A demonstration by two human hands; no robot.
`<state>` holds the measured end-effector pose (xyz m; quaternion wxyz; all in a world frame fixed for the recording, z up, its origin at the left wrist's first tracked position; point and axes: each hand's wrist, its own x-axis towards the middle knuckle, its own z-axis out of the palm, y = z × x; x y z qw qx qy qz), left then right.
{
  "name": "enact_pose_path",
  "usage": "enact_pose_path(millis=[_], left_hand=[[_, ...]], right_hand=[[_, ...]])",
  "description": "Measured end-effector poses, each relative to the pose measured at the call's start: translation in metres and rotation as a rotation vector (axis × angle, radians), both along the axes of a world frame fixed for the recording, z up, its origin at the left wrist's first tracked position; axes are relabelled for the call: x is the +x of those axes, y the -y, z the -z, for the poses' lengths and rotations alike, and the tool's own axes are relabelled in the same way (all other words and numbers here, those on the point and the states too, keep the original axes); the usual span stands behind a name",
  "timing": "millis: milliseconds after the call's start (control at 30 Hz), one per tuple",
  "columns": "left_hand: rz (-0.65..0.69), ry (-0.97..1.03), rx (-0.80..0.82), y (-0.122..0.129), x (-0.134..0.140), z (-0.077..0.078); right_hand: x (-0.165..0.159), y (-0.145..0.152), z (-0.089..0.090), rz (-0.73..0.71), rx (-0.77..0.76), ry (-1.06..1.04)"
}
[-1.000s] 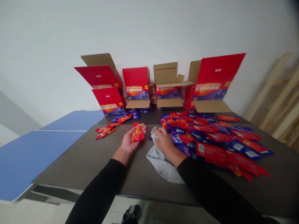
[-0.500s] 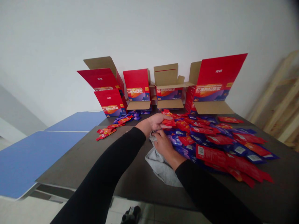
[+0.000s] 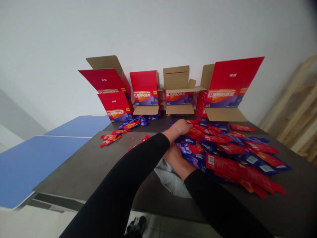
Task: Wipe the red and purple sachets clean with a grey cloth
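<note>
My left hand (image 3: 182,127) reaches into the near-left edge of a heap of red sachets (image 3: 223,165) and blue sachets (image 3: 195,161). Its curled fingertips touch the red ones but are hidden among them, so their grip does not show. Beneath my left wrist lies my right hand (image 3: 173,154), its fingers covered by that wrist. It rests on a crumpled grey cloth (image 3: 173,181), which bunches up under the palm. A red sachet (image 3: 145,138) lies on the dark table (image 3: 74,165), just past my left sleeve.
Several open red cartons, among them a left one (image 3: 115,109), a middle one (image 3: 179,97) and a right one (image 3: 223,96), stand along the wall. Smaller sachet groups (image 3: 110,138) lie at the left. A blue table (image 3: 47,158) adjoins there; wooden slats (image 3: 294,115) lean at right.
My left hand, which held red sachets, has moved right and forward to the heap, without those sachets showing in it. A red sachet now shows beside the left sleeve. My right hand stays at the cloth.
</note>
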<state>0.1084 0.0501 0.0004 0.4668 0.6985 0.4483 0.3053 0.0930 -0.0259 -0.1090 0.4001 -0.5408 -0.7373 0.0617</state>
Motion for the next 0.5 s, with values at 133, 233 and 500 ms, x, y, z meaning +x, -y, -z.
enact_pose_path(millis=[133, 233, 500], left_hand=[[-0.184, -0.336, 0.327, 0.006, -0.065, -0.006], [-0.348, -0.446, 0.354, 0.011, -0.137, 0.004], [-0.290, -0.690, 0.225, 0.036, -0.250, 0.072]], right_hand=[[0.003, 0.011, -0.001, -0.002, 0.085, 0.028], [0.005, 0.014, -0.002, -0.011, 0.103, 0.001], [0.006, 0.010, -0.001, -0.011, 0.110, -0.005]])
